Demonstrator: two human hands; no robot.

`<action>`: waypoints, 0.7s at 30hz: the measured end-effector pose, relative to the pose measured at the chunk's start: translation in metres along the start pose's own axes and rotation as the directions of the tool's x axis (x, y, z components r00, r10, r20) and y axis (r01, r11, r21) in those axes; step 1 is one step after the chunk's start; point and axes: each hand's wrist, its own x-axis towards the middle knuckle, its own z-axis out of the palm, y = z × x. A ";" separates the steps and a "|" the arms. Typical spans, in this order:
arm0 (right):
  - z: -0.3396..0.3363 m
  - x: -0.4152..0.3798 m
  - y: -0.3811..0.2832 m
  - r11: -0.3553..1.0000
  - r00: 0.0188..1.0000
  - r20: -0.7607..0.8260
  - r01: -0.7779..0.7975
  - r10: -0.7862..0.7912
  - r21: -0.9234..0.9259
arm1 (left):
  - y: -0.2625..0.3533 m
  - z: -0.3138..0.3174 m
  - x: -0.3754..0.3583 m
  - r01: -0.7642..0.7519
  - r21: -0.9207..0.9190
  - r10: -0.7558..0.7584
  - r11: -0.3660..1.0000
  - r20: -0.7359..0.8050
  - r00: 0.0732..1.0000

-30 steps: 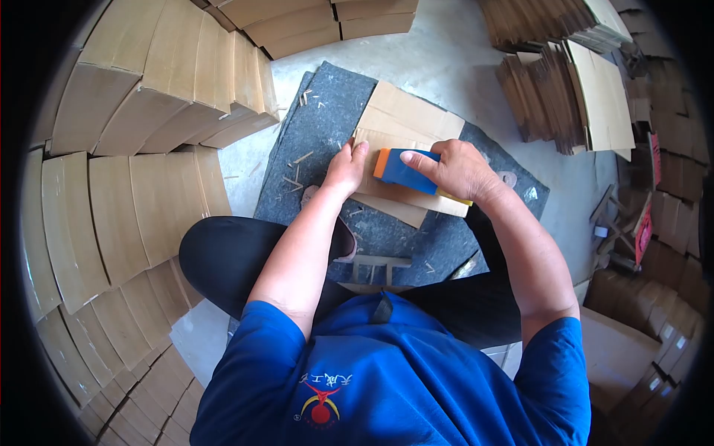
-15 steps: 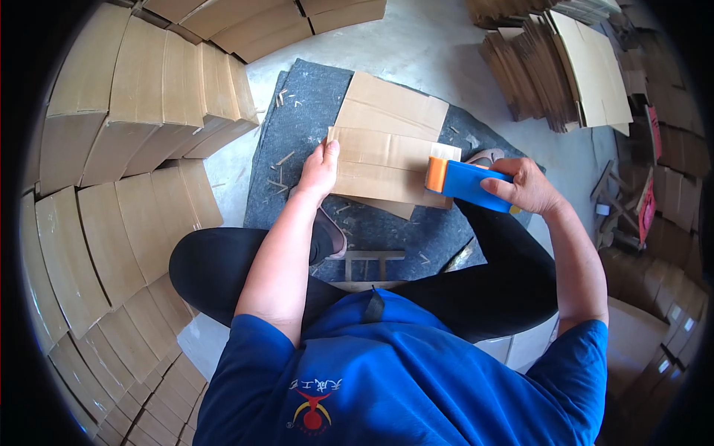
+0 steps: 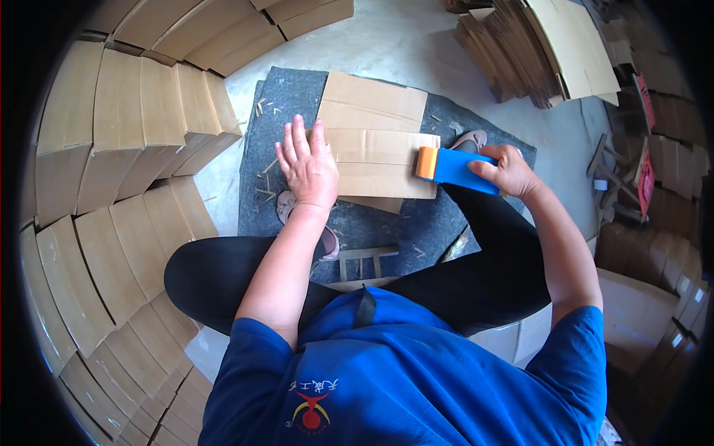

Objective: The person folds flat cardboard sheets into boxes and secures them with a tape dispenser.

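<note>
A flat brown cardboard box (image 3: 375,165) lies crosswise over another cardboard piece (image 3: 372,102) on a dark mat. My left hand (image 3: 307,167) rests at the box's left end, its fingers spread and pointing away from me. In my right hand (image 3: 509,171) is a blue tape dispenser (image 3: 462,169), with the fingers wrapped round its right part. The dispenser's orange head (image 3: 427,162) is at the right end of the box. Whether the head presses on the cardboard is hard to tell.
Stacked cardboard boxes (image 3: 119,104) rise along the left side. Flat cardboard sheets (image 3: 513,56) are piled at the upper right. Scraps lie on the dark mat (image 3: 256,160). My shoes (image 3: 471,141) are beside the box. A wooden frame (image 3: 601,175) stands at the right.
My left hand has gone from gripping the box's left edge to lying spread on that end. My right hand still holds the dispenser at the right end. The whole view has shifted slightly.
</note>
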 end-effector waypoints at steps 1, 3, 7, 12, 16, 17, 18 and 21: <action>0.000 -0.001 -0.002 1.000 1.000 0.004 -0.006 0.006 0.022 | 0.014 -0.003 -0.003 -0.033 -0.093 0.032 0.995 -0.020 0.999; -0.002 -0.001 -0.002 1.000 1.000 0.012 -0.006 0.006 0.007 | 0.041 -0.006 -0.021 -0.041 -0.272 0.063 0.962 0.070 0.996; -0.002 -0.001 -0.002 0.999 0.999 0.048 -0.009 0.011 -0.033 | 0.044 -0.003 -0.037 -0.235 -0.235 0.235 0.943 -0.027 0.972; 0.000 0.000 0.001 0.999 0.999 0.016 0.030 -0.029 -0.028 | 0.027 0.001 -0.040 -0.411 -0.301 0.422 0.861 -0.031 0.906; 0.003 0.001 0.001 0.999 1.000 0.002 0.026 -0.025 -0.046 | 0.036 -0.006 -0.040 -0.433 -0.212 0.447 0.876 0.017 0.895; 0.004 0.002 0.003 0.998 1.000 0.000 0.020 -0.020 -0.053 | 0.039 -0.009 -0.042 -0.420 -0.179 0.434 0.890 0.041 0.900; 0.003 0.003 0.001 0.997 0.999 0.029 -0.022 0.024 -0.068 | 0.040 -0.012 -0.041 -0.407 -0.203 0.428 0.891 0.071 0.901; -0.001 0.004 -0.007 0.994 0.998 0.048 -0.022 0.028 -0.111 | 0.053 -0.024 -0.039 -0.312 -0.217 0.355 0.925 0.199 0.913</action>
